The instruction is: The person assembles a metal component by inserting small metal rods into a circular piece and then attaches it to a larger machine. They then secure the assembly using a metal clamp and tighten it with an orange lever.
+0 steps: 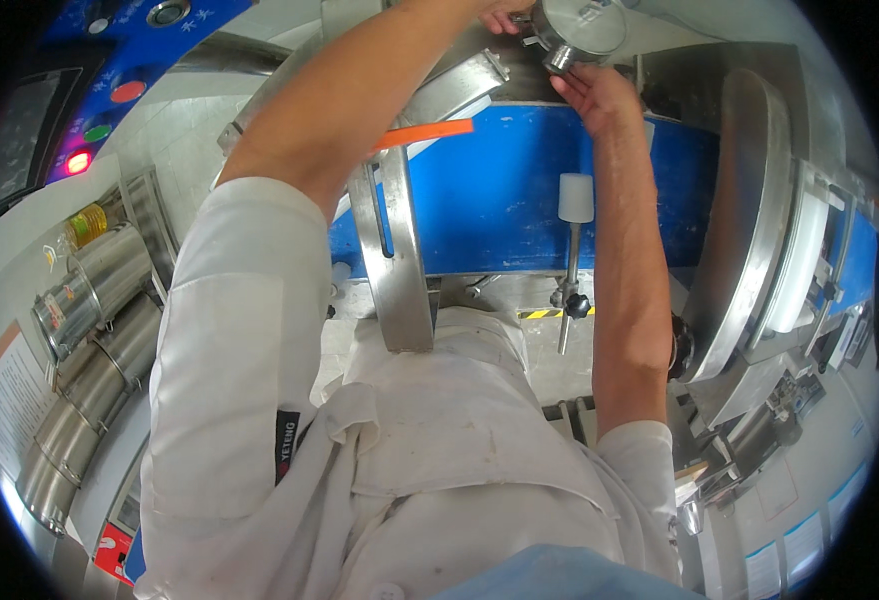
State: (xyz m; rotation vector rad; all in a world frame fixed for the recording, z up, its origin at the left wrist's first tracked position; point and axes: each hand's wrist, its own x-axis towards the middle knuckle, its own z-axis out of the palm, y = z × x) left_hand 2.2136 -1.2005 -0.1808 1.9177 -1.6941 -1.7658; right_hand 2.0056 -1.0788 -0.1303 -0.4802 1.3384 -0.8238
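At the top edge is a round stainless-steel housing [578,34] with a pale round face, a short spout [559,58] and small side levers. My right hand [597,94] holds its lower side near the spout, fingers curled under it. My left hand [501,21] is at the housing's left side by a lever, partly cut off by the frame edge, so its grip is unclear. Below the hands runs a blue conveyor belt [499,187]. A slotted steel bar [398,262] and an orange strip [432,133] cross its left part, near my left forearm.
A white roller [576,197] on a steel rod with a black knob stands beside my right forearm. At right is a large curved steel guard [747,225]. A blue control panel [128,91] with a lit red button is upper left. Steel cylinders [101,281] and an oil bottle [88,223] lie left.
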